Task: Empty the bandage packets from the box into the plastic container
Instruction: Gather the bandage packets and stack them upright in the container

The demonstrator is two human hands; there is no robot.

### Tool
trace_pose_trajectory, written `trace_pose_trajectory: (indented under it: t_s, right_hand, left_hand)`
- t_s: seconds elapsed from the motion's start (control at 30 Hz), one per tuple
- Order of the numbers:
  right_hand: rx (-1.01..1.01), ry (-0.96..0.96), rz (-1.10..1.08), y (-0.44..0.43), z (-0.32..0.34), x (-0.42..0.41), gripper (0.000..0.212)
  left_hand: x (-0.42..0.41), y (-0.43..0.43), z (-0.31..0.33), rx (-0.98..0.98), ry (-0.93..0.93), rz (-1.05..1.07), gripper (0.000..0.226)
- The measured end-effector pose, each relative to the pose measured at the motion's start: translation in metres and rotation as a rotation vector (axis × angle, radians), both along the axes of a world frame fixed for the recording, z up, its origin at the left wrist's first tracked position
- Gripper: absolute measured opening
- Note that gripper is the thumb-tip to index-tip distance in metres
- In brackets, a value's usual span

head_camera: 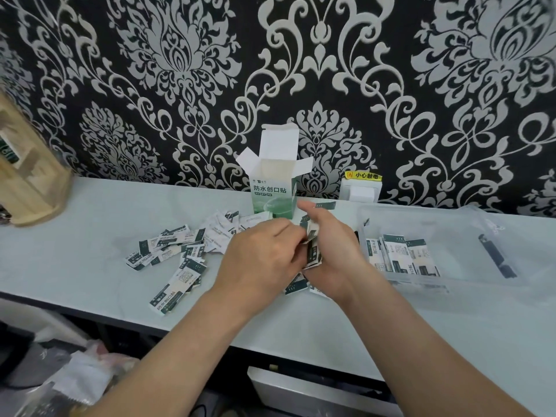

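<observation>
Both hands meet over the table (90, 224): right hand (334, 251) curls round a small bundle (313, 251), and left hand (261, 257) pinches its other edge, apparently squaring it. Loose packets (171, 257) lie left of the grip and a few just under it; container (451, 218) sits right of the grip, some already inside. Box (275, 191) stands open behind the grip, seemingly emptied. Step in hand: gathering. Next move likely calls for carrying the bundle right, over the container wall, then letting go.

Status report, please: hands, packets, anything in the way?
Left hand and right hand pinch a packet bundle. Box upright, open; loose packets on table, some in plastic container. Nothing blocks it.
</observation>
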State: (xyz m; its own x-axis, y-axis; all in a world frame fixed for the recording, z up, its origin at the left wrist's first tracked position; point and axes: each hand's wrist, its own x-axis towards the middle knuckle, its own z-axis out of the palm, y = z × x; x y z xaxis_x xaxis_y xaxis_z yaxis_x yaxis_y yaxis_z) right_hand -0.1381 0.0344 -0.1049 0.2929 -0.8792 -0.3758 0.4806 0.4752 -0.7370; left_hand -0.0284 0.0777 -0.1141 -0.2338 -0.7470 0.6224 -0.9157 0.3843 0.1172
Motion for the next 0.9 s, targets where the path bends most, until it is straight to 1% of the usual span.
trace_pose_trajectory:
  t_s: [0.1,0.27,0.37,0.43,0.5,0.53,0.57,0.6,0.63,0.67,0.7,0.73,0.77,0.8,0.83,0.87,0.9]
  right_hand:
    - [0.043,-0.136,-0.029,-0.001,0.000,-0.005,0.028]
    - [0.081,-0.216,0.020,-0.005,0.000,-0.006,0.031]
    - [0.082,-0.160,0.077,-0.005,0.002,-0.005,0.031]
    - [0.062,-0.101,0.123,-0.003,0.003,-0.007,0.030]
    - [0.003,-0.028,0.137,-0.003,0.004,-0.008,0.017]
    - [-0.051,0.036,0.140,-0.001,0.005,-0.008,0.013]
    - [-0.108,0.115,0.146,0.000,0.006,-0.009,0.017]
    - [-0.163,0.174,0.161,0.003,0.008,-0.008,0.019]
    - [-0.198,0.191,0.188,0.003,0.010,-0.008,0.019]
    - [-0.214,0.188,0.221,0.005,0.012,-0.008,0.018]
    - [-0.232,0.200,0.268,0.007,0.013,-0.008,0.016]
    - [-0.266,0.252,0.318,0.009,0.016,-0.008,0.015]
    - [-0.320,0.334,0.365,0.010,0.017,-0.008,0.016]
    - [-0.378,0.414,0.400,0.012,0.018,-0.009,0.019]
    - [-0.430,0.466,0.417,0.012,0.018,-0.009,0.022]
    - [-0.461,0.475,0.417,0.013,0.019,-0.010,0.024]
    - [-0.456,0.424,0.414,0.012,0.019,-0.011,0.024]
  left_hand:
    - [0.003,-0.002,0.000,0.021,0.036,-0.085,0.015]
    - [0.008,0.000,0.008,0.024,0.140,-0.241,0.010]
    - [0.007,0.006,0.009,0.062,0.203,-0.315,0.005]
    - [0.009,0.009,0.011,0.113,0.236,-0.339,0.009]
    - [0.008,0.010,0.015,0.185,0.219,-0.336,0.012]
    - [0.006,0.012,0.017,0.218,0.209,-0.319,0.015]
    - [0.002,0.012,0.019,0.230,0.211,-0.288,0.021]
    - [-0.001,0.013,0.022,0.221,0.225,-0.248,0.029]
    - [-0.003,0.013,0.024,0.213,0.244,-0.207,0.040]
    - [-0.004,0.013,0.026,0.237,0.265,-0.183,0.055]
    - [-0.004,0.013,0.028,0.304,0.285,-0.176,0.074]
    - [-0.004,0.013,0.030,0.397,0.283,-0.178,0.092]
    - [-0.004,0.013,0.032,0.484,0.251,-0.176,0.103]
    - [-0.004,0.012,0.032,0.530,0.213,-0.173,0.106]
    - [-0.003,0.010,0.030,0.544,0.190,-0.163,0.103]
    - [-0.003,0.009,0.029,0.535,0.189,-0.143,0.098]
    - [-0.001,0.007,0.028,0.508,0.210,-0.120,0.091]
